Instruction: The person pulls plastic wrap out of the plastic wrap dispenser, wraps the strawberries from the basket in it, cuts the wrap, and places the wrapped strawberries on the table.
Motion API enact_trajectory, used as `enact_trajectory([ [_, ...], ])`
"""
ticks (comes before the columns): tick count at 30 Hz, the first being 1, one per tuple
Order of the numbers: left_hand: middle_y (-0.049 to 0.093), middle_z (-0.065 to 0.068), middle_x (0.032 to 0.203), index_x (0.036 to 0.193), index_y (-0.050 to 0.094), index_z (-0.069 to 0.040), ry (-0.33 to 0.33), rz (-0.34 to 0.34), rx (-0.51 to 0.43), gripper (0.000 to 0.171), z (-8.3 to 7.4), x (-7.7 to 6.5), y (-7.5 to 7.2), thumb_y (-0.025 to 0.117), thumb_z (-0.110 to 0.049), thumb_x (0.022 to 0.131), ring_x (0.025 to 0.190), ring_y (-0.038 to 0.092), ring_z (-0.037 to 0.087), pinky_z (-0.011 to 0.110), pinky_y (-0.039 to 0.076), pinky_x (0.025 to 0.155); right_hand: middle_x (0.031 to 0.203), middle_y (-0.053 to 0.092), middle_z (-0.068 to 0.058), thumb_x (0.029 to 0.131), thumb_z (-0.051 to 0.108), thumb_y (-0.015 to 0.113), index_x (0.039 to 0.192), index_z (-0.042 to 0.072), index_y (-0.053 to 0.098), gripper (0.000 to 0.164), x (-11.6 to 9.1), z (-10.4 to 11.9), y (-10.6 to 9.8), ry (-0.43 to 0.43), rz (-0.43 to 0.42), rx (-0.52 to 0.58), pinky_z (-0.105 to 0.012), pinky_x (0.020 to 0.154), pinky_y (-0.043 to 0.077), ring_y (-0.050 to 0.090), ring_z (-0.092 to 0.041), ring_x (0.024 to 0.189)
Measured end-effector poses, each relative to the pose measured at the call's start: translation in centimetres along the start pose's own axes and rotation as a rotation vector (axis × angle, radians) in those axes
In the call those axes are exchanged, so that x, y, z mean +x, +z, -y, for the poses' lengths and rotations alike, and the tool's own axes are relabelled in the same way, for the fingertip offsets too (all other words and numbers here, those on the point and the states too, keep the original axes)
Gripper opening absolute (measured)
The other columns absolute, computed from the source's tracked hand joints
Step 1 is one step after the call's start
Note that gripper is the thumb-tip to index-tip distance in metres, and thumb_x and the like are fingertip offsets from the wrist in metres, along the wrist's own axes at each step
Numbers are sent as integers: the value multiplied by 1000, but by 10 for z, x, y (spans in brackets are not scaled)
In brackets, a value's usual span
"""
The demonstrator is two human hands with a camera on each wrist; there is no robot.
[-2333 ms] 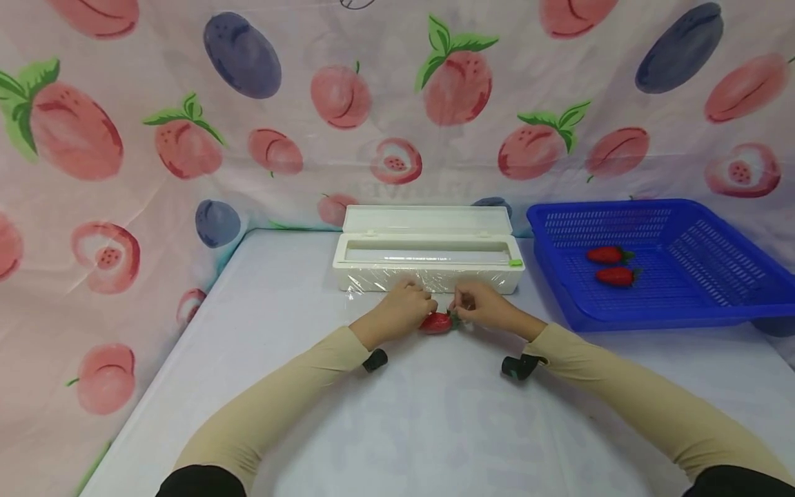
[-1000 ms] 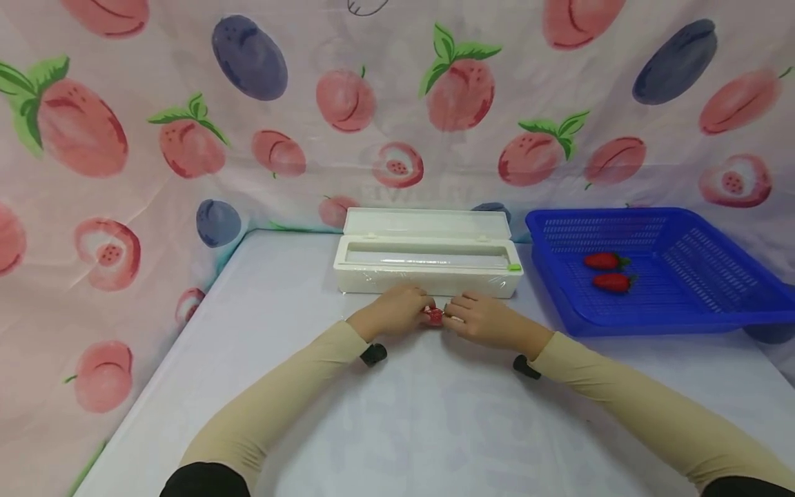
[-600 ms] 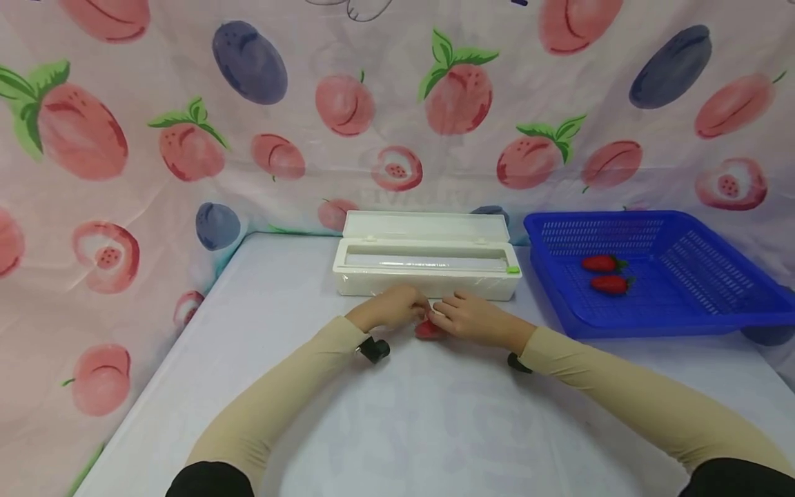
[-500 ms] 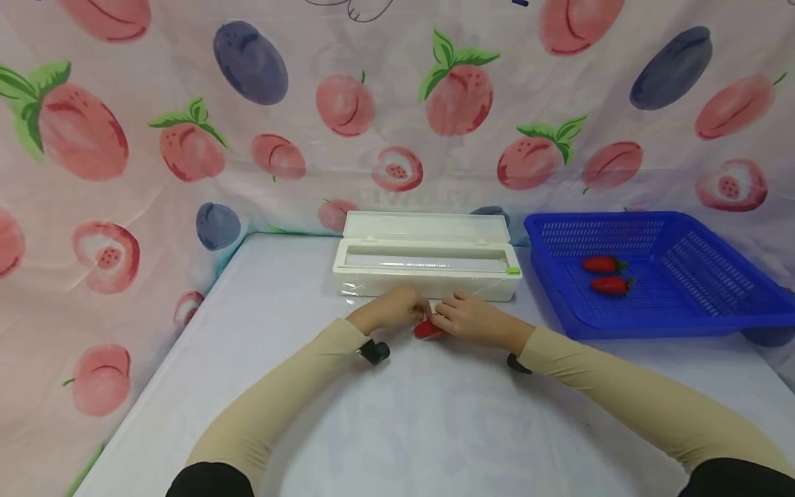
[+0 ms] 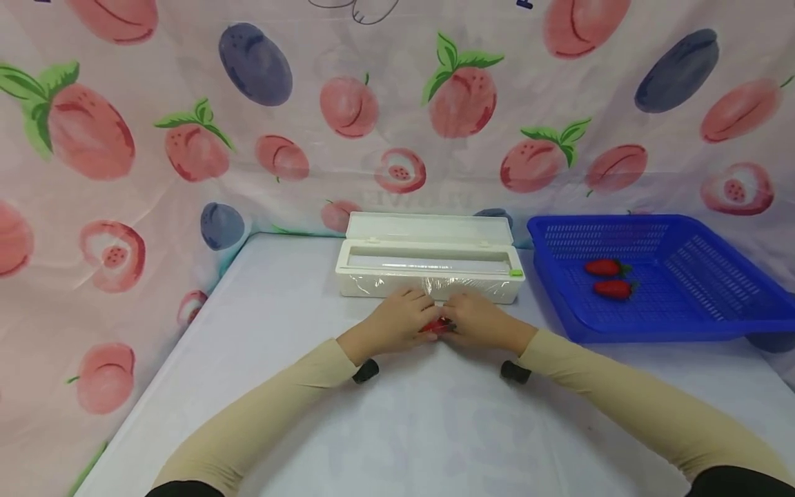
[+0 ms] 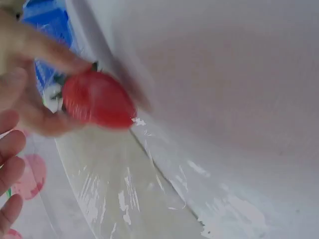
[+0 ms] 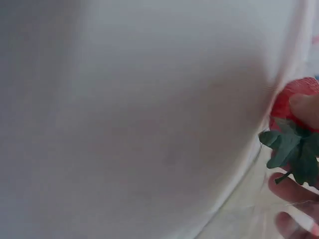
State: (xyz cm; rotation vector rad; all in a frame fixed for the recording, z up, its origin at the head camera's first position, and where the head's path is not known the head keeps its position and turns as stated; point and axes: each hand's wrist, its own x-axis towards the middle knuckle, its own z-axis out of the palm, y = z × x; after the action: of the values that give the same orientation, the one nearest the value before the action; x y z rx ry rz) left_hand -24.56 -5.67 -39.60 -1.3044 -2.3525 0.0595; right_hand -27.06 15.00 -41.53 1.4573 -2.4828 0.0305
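A red strawberry (image 5: 437, 326) with dark green leaves (image 7: 291, 149) lies between my two hands, just in front of the white cling film box. Its leafy end points right. My right hand (image 5: 481, 323) pinches it near the leaves, the thumb pressed on the red flesh. Close by on the left is my left hand (image 5: 397, 323); in the left wrist view its loosely bent fingers (image 6: 11, 172) stand apart from the fruit's bare tip. Clear cling film (image 6: 129, 194) runs creased from the box front towards the strawberry. How far it covers the fruit cannot be told.
The cling film box (image 5: 366, 285) stands behind my hands, lid (image 5: 428, 226) raised and roll (image 5: 428, 264) inside; a green slider sits at its right. A blue basket (image 5: 683, 324) at the right holds two strawberries (image 5: 611, 288). A fruit-print cloth (image 5: 286, 200) hangs behind.
Half a second ago my fingertips met over the strawberry's leafy end. My left hand now lies lower at the tip side, and the leaves show at the right. Film over the box front glints more.
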Motion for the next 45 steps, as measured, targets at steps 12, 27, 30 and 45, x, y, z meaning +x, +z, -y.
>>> enact_trajectory([
  [12, 66, -5, 84, 81, 66, -19, -202, 92, -89, 7, 3, 10, 8, 70, -25, 82, 86, 61, 14, 32, 45, 84, 81, 66, 1, 75, 20, 76, 91, 7, 69, 22, 4, -8, -9, 173, 102, 355, -24, 67, 49, 57, -8, 73],
  [27, 66, -5, 89, 87, 73, -21, -20, -47, 32, 10, 11, 16, 17, 69, -13, 81, 92, 61, 13, 31, 47, 89, 99, 71, -7, 81, 21, 72, 107, 1, 68, 33, 7, -15, -9, 262, 204, 475, -33, 81, 51, 63, -15, 90],
  [30, 65, -7, 87, 86, 74, -23, -41, -11, 48, 11, 11, 15, 18, 69, -16, 81, 91, 60, 12, 31, 45, 91, 95, 70, -5, 82, 20, 71, 102, 1, 68, 28, 7, -15, -9, 258, 200, 491, -34, 81, 51, 63, -15, 89],
  [45, 66, -3, 97, 99, 66, -15, -24, -3, 312, 37, -2, 9, 17, 73, -41, 74, 96, 58, 16, 33, 45, 90, 86, 65, -3, 87, 19, 66, 98, 2, 67, 21, 3, -19, -12, 338, 172, 673, -19, 61, 41, 49, -7, 69],
])
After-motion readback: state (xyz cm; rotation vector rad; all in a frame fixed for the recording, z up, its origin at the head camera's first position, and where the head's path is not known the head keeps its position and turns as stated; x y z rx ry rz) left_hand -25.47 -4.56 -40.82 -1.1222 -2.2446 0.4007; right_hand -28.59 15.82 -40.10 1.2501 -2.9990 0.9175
